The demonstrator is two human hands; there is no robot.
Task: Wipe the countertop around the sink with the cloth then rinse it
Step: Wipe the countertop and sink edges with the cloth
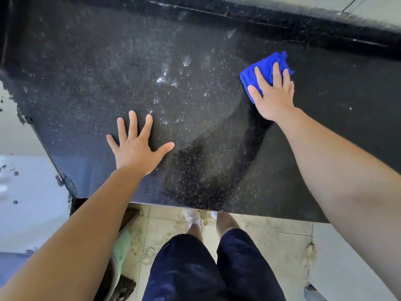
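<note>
A dark speckled stone countertop (91, 68) fills most of the view. A blue cloth (265, 67) lies on it at the right. My right hand (274, 94) presses flat on the cloth with straight, spread fingers. My left hand (136, 146) rests flat on the bare counter near the front edge, fingers spread, holding nothing. A darker wet streak (208, 161) curves from below the cloth down to the front edge. Water droplets (171, 79) glint on the middle of the counter. No sink or tap is in view.
A raised black ledge (282, 20) runs along the back of the counter. The counter's left edge (43, 146) drops to a pale surface. Below the front edge are a tiled floor (271, 242), my legs in dark shorts, and a dark bucket (112, 276) at lower left.
</note>
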